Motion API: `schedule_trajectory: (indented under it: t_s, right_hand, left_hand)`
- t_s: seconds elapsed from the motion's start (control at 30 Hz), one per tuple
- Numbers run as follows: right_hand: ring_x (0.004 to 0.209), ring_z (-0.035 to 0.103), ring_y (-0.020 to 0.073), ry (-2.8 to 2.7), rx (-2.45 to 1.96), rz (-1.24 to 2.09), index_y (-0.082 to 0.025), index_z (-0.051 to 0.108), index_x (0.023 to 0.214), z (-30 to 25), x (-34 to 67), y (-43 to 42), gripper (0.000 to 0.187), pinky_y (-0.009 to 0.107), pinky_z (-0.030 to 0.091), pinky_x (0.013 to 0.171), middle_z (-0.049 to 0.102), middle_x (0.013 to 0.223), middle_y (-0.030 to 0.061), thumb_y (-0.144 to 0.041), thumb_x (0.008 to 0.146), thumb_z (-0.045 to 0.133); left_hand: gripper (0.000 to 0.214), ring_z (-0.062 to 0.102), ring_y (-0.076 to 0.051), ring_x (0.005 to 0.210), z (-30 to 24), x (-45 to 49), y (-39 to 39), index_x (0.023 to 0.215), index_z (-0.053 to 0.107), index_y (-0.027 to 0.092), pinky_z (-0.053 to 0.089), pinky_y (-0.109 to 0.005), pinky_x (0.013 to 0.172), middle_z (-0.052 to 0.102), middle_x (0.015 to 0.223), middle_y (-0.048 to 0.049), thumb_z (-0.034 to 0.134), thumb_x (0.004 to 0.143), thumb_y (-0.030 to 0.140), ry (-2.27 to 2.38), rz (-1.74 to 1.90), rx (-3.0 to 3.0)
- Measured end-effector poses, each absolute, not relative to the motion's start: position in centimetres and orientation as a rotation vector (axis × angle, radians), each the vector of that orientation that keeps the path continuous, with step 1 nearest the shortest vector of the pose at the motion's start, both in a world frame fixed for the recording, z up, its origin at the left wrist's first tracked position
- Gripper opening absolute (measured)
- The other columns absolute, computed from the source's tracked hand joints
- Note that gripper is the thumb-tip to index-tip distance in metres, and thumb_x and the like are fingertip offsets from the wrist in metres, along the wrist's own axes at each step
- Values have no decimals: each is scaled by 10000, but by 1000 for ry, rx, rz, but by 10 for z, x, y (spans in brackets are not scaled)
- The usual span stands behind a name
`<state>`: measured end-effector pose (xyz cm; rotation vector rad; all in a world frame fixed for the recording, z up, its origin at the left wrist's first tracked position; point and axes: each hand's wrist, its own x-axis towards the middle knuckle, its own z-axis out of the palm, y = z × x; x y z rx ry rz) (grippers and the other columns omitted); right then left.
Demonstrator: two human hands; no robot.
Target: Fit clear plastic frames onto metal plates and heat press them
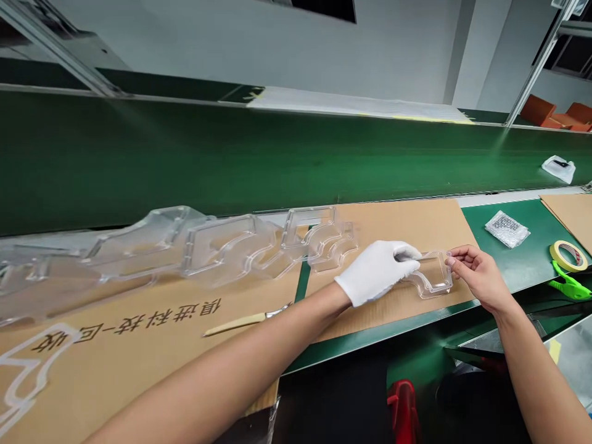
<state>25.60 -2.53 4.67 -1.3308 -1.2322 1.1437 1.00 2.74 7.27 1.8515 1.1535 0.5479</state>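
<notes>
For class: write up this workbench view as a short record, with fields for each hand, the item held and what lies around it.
Left hand: white-gloved, gripping one end of the clear plastic tray
Right hand: bare, fingertips pinching the tray's far edge
Below hands: cardboard sheet
Beside hands: row of clear plastic trays; knife with pale handle
Right side: yellow tape roll; green-handled tool
Behind: green conveyor belt
</notes>
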Motion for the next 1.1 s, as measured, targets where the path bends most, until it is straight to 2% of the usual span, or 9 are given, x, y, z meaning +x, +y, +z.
schedule_trajectory:
  t_s: [0.33, 0.77, 0.97, 1.1]
  right_hand:
    - [847, 681, 175, -1219, -1340, 1217, -211, 779, 1037, 38, 256, -13, 383, 302, 565, 733, 778, 956, 64, -503, 831, 917]
    - [803, 651, 156, -1207, -1356, 1211, -207, 738, 1129, 34, 259, -10, 445, 312, 532, 749, 728, 917, 28, -486, 830, 914]
    - [896, 683, 181, -1204, -1355, 1194, -216, 734, 1146, 31, 258, -8, 466, 321, 543, 796, 723, 966, 40, -496, 821, 914]
    - [858, 690, 176, -1208, -1395, 1176, -221, 731, 1157, 29, 257, -7, 496, 329, 545, 778, 732, 1035, 53, -510, 800, 919]
  left_hand:
    - [303, 769, -242, 917, 70, 8, 42, 1041, 808, 197, 582, -348, 851, 837, 997, -30, 653, 849, 373, 1169, 546, 1819]
    - [346, 788, -252, 956, 69, 5, 41, 1107, 799, 193, 608, -363, 909, 843, 1031, -31, 645, 831, 333, 1224, 502, 1826]
    - [355, 787, -250, 946, 70, 6, 42, 1109, 797, 206, 591, -355, 883, 839, 996, -15, 640, 831, 362, 1255, 487, 1826]
    - [375, 782, -252, 922, 71, 7, 41, 1119, 794, 213, 575, -355, 844, 832, 960, -8, 633, 825, 381, 1280, 472, 1816]
